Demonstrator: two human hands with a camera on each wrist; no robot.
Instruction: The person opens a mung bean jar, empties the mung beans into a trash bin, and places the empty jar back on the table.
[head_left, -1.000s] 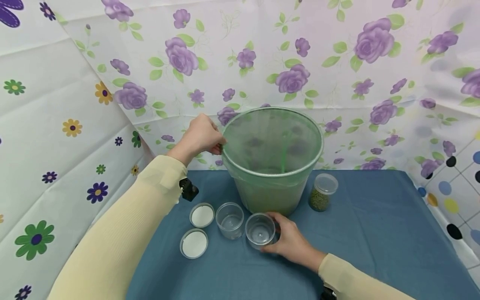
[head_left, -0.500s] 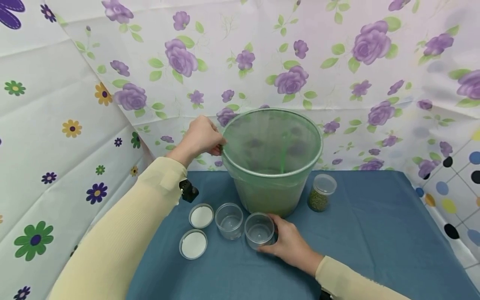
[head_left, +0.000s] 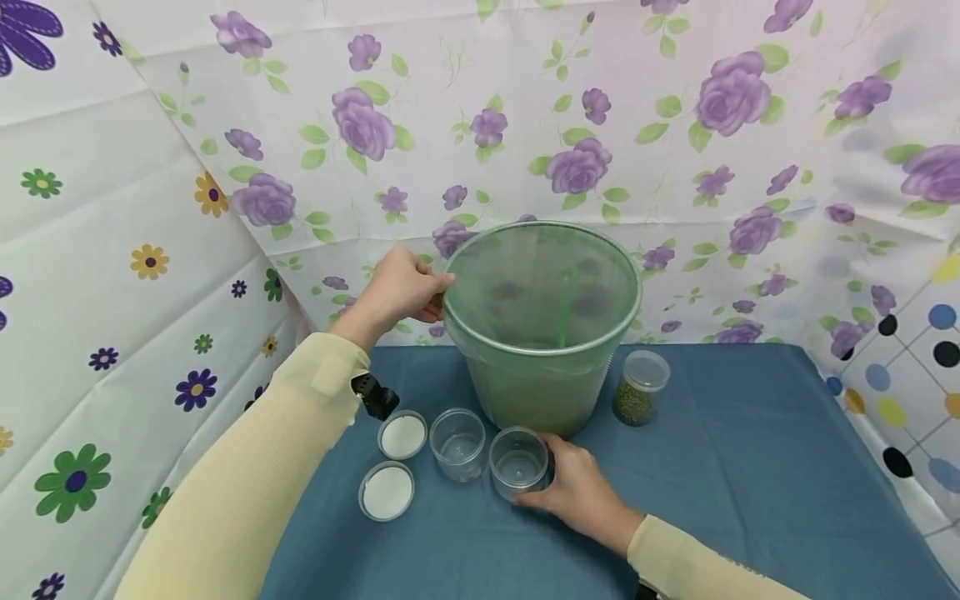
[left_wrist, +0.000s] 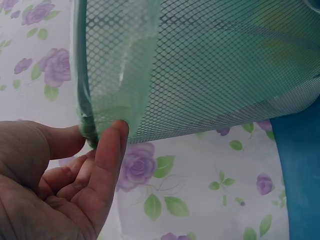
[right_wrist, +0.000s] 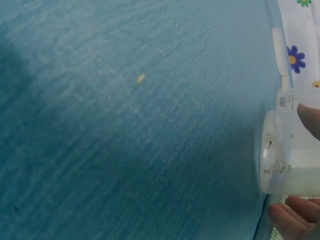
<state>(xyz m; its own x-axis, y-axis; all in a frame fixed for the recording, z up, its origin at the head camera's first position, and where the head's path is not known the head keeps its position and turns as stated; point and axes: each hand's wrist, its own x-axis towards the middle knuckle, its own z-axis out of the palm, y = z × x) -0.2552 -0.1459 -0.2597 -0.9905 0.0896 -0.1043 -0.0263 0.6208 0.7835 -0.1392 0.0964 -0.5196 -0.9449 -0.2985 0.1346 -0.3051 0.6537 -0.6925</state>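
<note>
Left hand: narrow grip, thumb and fingers pinching the bin rim at its left side, where a thin green bag folds over.
Right hand: grip curled round a clear cup, thumb on near side, fingers on far side.
Cup: upright, no lid on, in front of the bin; dark specks by its base, inside or outside unclear. Lifted or resting on the counter: cannot tell.
Neighbours: second cup just left of it, upper lid and lower lid further left; jar right of the bin.
Step, probably: bin steadied one-handed while the other hand handles the cup.
Cup handling: light, even pressure best; thin walls would likely flex. Move it clear of the second cup before any tilt.
Rim handling: pinch bag and rim together, no tugging; film could slip or tear.
</note>
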